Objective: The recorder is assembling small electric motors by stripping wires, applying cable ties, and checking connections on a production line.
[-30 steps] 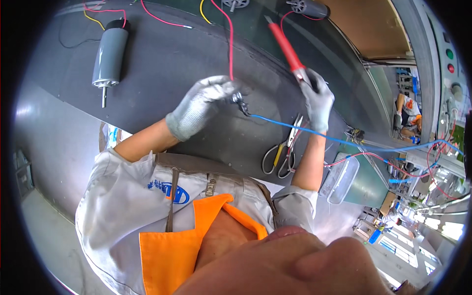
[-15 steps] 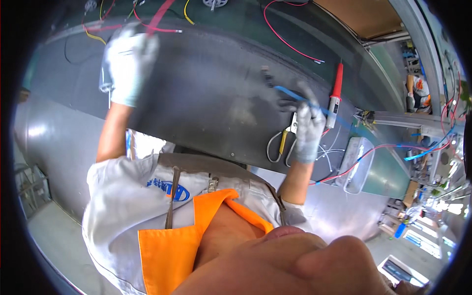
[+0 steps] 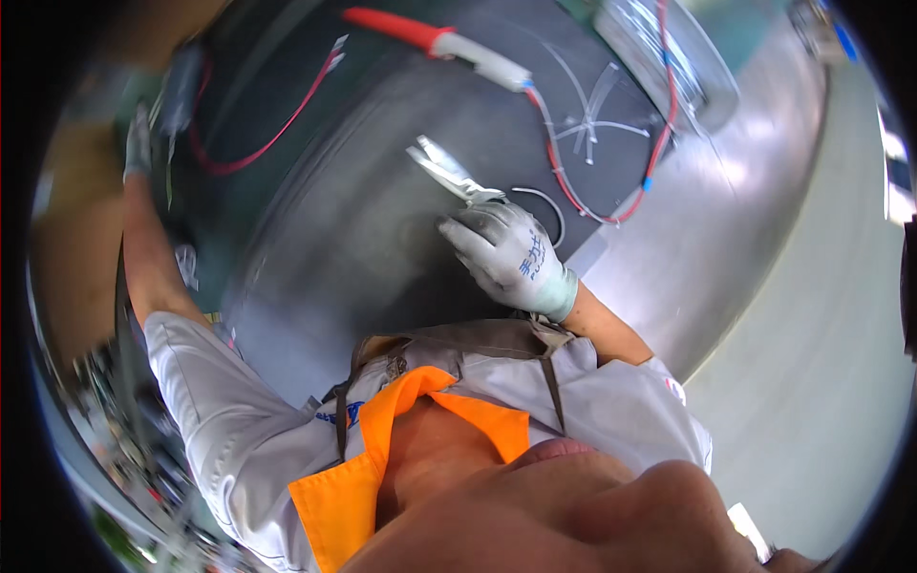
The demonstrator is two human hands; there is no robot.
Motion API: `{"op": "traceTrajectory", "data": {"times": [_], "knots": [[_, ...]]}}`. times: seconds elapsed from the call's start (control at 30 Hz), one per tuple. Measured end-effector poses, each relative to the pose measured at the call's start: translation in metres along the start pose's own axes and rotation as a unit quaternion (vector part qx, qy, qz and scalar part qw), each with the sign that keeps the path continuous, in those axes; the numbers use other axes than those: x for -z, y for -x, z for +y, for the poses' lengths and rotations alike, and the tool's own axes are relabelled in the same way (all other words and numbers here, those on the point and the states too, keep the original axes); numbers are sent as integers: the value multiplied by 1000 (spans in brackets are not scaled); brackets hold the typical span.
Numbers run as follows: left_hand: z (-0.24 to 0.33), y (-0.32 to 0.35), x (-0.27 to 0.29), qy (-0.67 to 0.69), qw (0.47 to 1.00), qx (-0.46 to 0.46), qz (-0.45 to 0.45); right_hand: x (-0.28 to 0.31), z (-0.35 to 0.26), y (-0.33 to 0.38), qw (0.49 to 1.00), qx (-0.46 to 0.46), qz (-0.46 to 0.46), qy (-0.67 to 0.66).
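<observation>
Scissors [image 3: 447, 174] slant across a dark tabletop [image 3: 353, 205], blades pointing upper left, beyond the gloved right hand [image 3: 508, 250] curled over their handles; its grip is hidden. Blurred left hand [image 3: 139, 143] beside grey motor [image 3: 181, 88]: grip unclear.

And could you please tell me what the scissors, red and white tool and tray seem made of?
The scissors at the right hand look like polished metal at the blades, with silvery glare. The red and white tool is probably smooth plastic, judging by its coloured casing. The tray seems glossy clear plastic, given its translucent walls.
</observation>
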State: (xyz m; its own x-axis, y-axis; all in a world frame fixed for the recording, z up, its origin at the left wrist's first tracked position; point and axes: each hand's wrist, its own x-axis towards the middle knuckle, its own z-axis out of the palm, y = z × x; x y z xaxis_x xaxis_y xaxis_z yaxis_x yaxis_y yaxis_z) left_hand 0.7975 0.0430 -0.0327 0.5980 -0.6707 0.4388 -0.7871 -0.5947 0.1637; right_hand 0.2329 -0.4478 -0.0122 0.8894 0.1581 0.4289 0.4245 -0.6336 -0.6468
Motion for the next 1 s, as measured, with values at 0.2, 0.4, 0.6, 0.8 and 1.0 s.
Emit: {"op": "traceTrajectory", "data": {"times": [0.2,0.4,0.6,0.8,1.0], "knots": [[64,-59,-35,275,892,357,-35,1,8,11,996,-73,33,36],[143,-139,-107,290,875,375,-100,16,17,27,996,-55,71,2],[243,-132,-84,19,951,249,-181,113,64,55,945,-101,129,283],[415,3,-4,351,841,352,-213,132,113,51,946,-49,-36,319],[527,158,75,517,663,486,-239,134,136,39,948,31,-42,315]]}}
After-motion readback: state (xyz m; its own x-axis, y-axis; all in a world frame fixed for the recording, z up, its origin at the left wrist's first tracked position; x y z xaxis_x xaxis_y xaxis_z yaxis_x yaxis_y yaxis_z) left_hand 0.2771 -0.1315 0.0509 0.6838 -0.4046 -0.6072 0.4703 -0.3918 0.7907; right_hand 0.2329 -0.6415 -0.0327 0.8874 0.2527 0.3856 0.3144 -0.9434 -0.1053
